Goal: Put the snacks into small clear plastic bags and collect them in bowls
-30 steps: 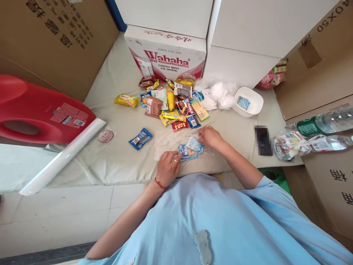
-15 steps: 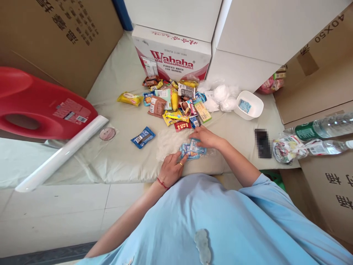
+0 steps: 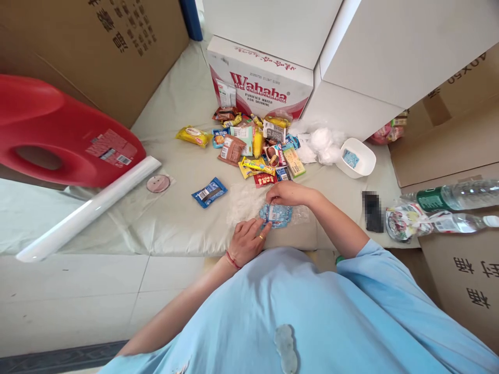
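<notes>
Pale covered bench [image 3: 183, 221], snacks [image 3: 257, 143] heaped behind. Blue packets [image 3: 277, 216] lie on clear plastic [image 3: 242, 200]. Right hand [image 3: 289, 193], spread moments ago, now bunches at their far edge, grip unclear; left hand [image 3: 246, 242], loosely open, seems to steady the near side.

Snack pile [image 3: 257, 143] ahead, bare mat [image 3: 340, 193] right

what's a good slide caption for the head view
Left hand and right hand at light-blue packets, near a heap of wrapped snacks.
</notes>
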Tool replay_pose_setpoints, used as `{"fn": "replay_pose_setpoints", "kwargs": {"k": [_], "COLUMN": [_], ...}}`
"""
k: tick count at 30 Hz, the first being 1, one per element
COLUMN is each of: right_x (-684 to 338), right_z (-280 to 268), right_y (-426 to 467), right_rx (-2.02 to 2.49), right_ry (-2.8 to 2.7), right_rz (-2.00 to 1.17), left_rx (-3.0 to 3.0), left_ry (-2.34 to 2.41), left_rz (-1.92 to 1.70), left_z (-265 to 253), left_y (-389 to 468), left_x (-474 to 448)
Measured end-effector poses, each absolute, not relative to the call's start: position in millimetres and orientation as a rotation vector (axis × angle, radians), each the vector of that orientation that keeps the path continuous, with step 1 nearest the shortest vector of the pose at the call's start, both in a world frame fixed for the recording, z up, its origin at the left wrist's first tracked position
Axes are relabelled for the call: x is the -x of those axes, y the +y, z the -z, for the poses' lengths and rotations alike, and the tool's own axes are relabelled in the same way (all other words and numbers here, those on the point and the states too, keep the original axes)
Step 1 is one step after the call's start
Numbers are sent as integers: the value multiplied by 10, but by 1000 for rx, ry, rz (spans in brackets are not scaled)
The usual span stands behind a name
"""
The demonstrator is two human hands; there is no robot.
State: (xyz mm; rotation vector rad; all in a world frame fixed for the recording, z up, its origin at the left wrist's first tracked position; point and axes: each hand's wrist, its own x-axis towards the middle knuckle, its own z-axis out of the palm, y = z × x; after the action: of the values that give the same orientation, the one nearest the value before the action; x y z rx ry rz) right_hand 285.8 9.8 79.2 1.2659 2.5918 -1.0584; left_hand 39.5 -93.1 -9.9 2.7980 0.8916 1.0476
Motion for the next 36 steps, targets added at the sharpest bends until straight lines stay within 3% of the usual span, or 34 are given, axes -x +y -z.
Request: {"fn": "replay_pose_setpoints", "kwargs": {"k": [9, 16, 22, 27, 32, 36], "right_x": [-2510, -2753, -2814, -2731, -2749, -2781], "right_z": [-753, -673, -563, -582, -667, -651], "right_y": [70, -63, 56, 20, -108, -198], "right_rx": [-1254, -1426, -1797, -1619, -1773, -1589], "right_ry": [2684, 2564, 2705, 2660, 2572, 2558], "right_rz": [1138, 1383, 912, 1131, 834, 890], "left_rx": [-2757, -2692, -2736, -2763, -2676, -2622], "left_ry": [920, 1026, 984, 934, 1112, 1188], "left_rz": [-935, -890, -922, -1024, -1029, -1158], "left_z": [71, 162, 70, -39, -25, 14], "left_y": [-892, -944, -907, -877, -904, -896], "left_x": [-488, -493, -565, -603, -558, -529]}}
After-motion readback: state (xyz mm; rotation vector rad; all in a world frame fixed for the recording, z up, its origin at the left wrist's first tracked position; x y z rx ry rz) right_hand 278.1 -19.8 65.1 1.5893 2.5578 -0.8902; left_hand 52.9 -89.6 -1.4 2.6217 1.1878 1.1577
